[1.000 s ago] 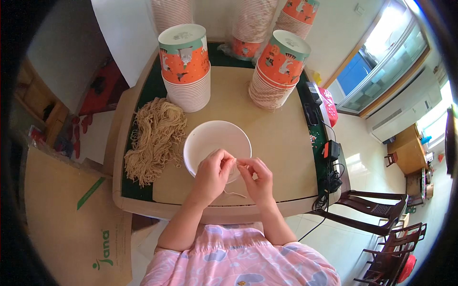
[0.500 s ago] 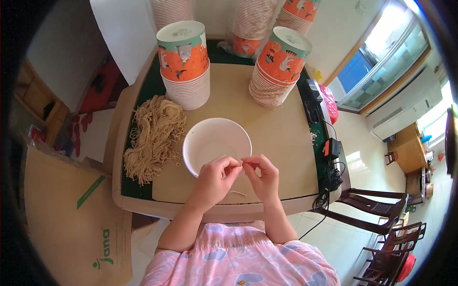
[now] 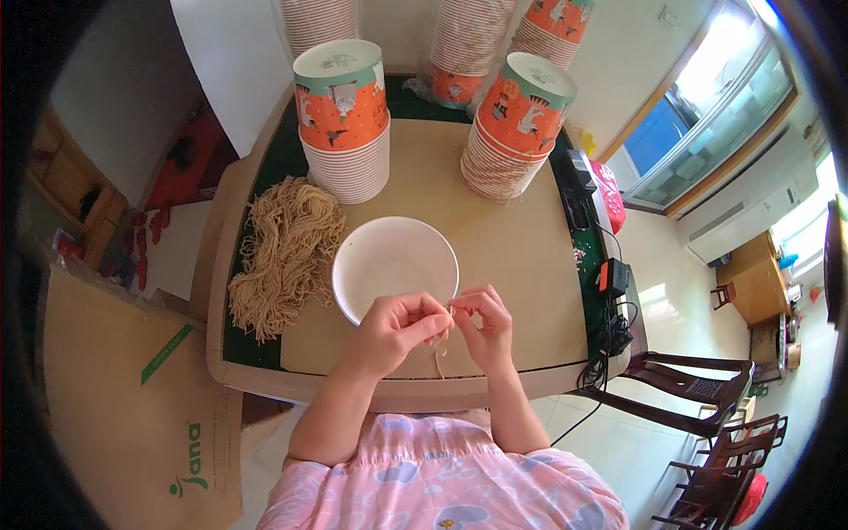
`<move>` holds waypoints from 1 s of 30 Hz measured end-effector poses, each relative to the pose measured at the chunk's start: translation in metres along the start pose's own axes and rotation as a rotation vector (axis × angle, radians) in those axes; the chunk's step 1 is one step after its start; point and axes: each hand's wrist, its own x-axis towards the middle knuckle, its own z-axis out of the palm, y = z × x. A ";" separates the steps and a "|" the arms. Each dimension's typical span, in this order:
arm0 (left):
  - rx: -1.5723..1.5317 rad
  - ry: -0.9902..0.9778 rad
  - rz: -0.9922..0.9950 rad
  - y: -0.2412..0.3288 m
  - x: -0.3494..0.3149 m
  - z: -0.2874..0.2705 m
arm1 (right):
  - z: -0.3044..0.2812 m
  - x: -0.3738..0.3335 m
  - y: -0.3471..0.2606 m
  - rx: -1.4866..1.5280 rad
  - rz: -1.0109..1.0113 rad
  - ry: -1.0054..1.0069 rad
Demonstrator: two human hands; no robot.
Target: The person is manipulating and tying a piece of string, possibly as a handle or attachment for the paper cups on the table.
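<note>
At the near rim of a white paper bucket (image 3: 389, 256), my left hand (image 3: 406, 327) and my right hand (image 3: 482, 325) meet with fingertips pinched. Between them is a thin beige string (image 3: 439, 360), its loose end hanging down in front of the table edge side of my hands. The bucket stands with its mouth toward me, and its inside looks white. Left of the bucket lies a tangled bundle of beige strings (image 3: 284, 256). My fingers cover the part of the string that they grip.
Upside-down stacks of orange and green paper buckets stand at the back left (image 3: 343, 115) and back right (image 3: 521, 124), with more stacks behind. Cables and a black-and-orange device (image 3: 614, 277) line the right table edge. A large cardboard box (image 3: 132, 397) is at left; dark wooden chairs (image 3: 689, 389) at right.
My hands stay pinched together, and the left fingers have shifted slightly. More of the string now hangs below them. The bucket has slid a little to the left.
</note>
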 end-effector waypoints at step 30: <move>-0.124 0.165 0.297 0.019 -0.040 -0.058 | -0.012 0.134 -0.017 -0.297 -0.030 -0.368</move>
